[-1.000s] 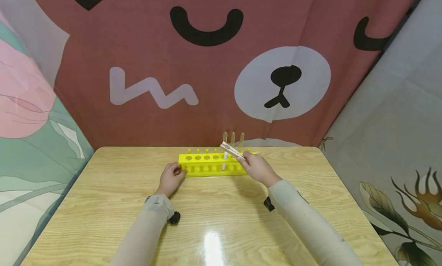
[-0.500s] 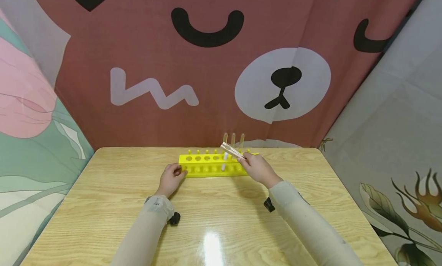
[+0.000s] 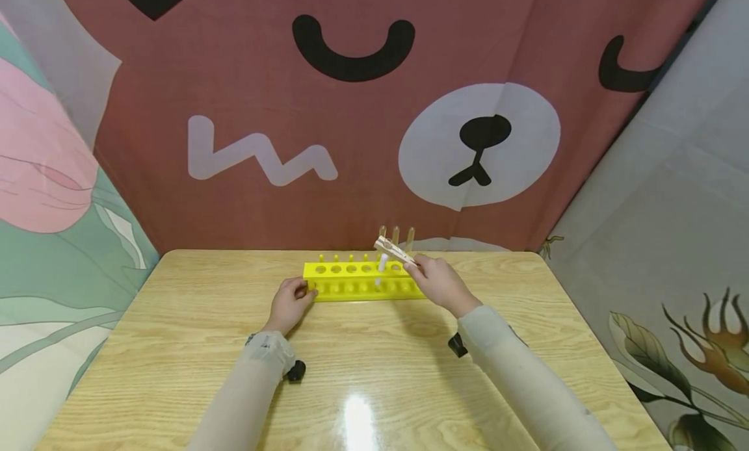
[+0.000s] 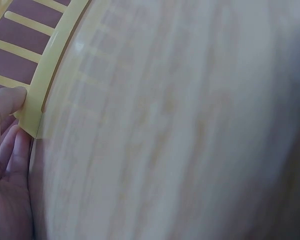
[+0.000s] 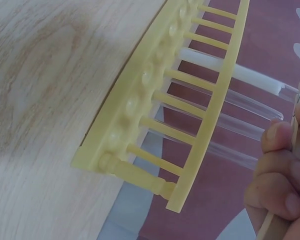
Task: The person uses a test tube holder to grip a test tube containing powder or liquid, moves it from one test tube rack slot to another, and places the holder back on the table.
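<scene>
At the rack's left end my left hand [image 3: 289,305] pinches the yellow test tube rack [image 3: 328,277] between thumb and fingers; the left wrist view shows the thumb [image 4: 10,100] on its end. My right hand [image 3: 441,285] grips a wooden test tube clamp [image 3: 396,250] over the rack, angled up to the left. A test tube with white contents [image 5: 260,80] stands through one of the rack's holes, its upper end at the clamp's jaws. In the right wrist view, my right fingers [image 5: 277,192] curl round the clamp's handle.
Several clear test tubes [image 3: 411,238] stand upside down along the rack's back row. Yellow pegs [image 3: 336,258] line the rest of that row. The wooden table [image 3: 374,353] ends at a printed bear curtain [image 3: 263,210] just behind the rack.
My right hand and the clamp have risen slightly, and the white-filled tube sits a little higher in its hole. My left hand stays on the rack's end.
</scene>
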Action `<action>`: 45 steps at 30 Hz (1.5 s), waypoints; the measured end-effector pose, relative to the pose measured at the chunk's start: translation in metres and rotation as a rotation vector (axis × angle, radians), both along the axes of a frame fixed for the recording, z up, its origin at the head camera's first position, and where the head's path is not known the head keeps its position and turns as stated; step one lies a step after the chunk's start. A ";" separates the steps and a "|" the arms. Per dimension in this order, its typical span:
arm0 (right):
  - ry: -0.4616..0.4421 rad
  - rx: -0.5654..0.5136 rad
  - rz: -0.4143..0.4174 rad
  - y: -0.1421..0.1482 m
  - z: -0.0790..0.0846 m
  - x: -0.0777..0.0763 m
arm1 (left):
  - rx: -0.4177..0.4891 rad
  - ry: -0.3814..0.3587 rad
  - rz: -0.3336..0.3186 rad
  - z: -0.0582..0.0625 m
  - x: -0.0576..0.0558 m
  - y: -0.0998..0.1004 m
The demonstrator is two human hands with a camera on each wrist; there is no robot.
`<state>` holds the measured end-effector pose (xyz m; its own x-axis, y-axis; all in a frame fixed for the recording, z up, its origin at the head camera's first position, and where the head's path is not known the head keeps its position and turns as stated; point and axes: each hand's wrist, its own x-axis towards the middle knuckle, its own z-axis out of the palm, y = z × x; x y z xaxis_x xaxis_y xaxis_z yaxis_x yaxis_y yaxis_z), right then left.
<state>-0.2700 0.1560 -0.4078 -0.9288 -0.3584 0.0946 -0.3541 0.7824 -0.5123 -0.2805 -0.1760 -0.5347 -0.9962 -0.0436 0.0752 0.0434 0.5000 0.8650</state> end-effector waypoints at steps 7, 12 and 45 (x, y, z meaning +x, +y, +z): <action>0.001 -0.011 -0.008 0.003 0.005 0.001 | -0.006 -0.002 0.002 -0.002 0.000 0.000; 0.019 -0.017 -0.010 0.004 0.010 0.002 | -0.009 -0.010 0.008 -0.003 -0.001 0.000; 0.113 -0.115 -0.017 0.009 0.038 0.002 | 0.002 -0.009 -0.004 -0.002 -0.002 0.000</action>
<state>-0.2685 0.1650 -0.3699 -0.9158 -0.3237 0.2378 -0.4016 0.7275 -0.5564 -0.2824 -0.1763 -0.5368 -0.9970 -0.0399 0.0661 0.0375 0.4977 0.8665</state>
